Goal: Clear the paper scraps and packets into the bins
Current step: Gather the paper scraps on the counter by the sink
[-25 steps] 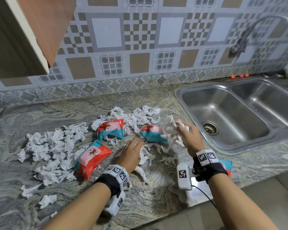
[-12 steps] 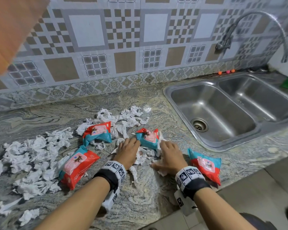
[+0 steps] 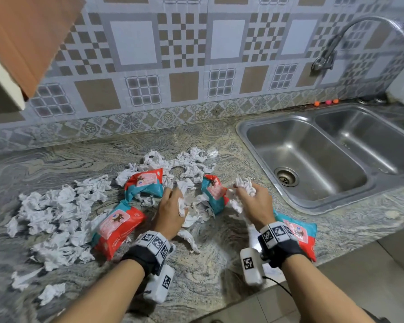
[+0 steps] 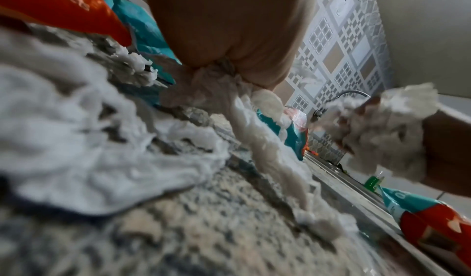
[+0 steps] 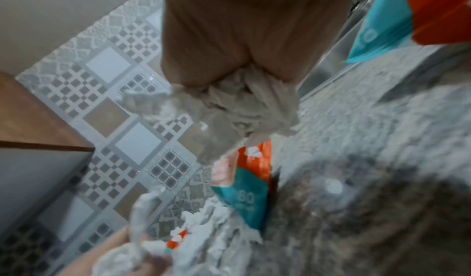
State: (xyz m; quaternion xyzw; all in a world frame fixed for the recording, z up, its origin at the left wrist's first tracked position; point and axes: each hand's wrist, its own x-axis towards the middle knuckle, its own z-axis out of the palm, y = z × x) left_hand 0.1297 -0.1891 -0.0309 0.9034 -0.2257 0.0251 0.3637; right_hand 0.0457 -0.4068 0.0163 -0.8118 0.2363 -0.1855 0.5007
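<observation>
Both hands are clenched on white paper scraps: the left hand [image 3: 170, 210] and the right hand [image 3: 252, 203] each grip a wad. Beyond the left hand lies most of the scrap pile [image 3: 54, 213]; four wet-wipe packets, apparently, stay on the counter [image 3: 208, 271]. No bins show, so clearing has barely begun.

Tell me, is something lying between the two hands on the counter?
Yes. A red and teal packet and loose paper scraps lie between the left hand and the right hand; both hands already hold scraps.
</observation>
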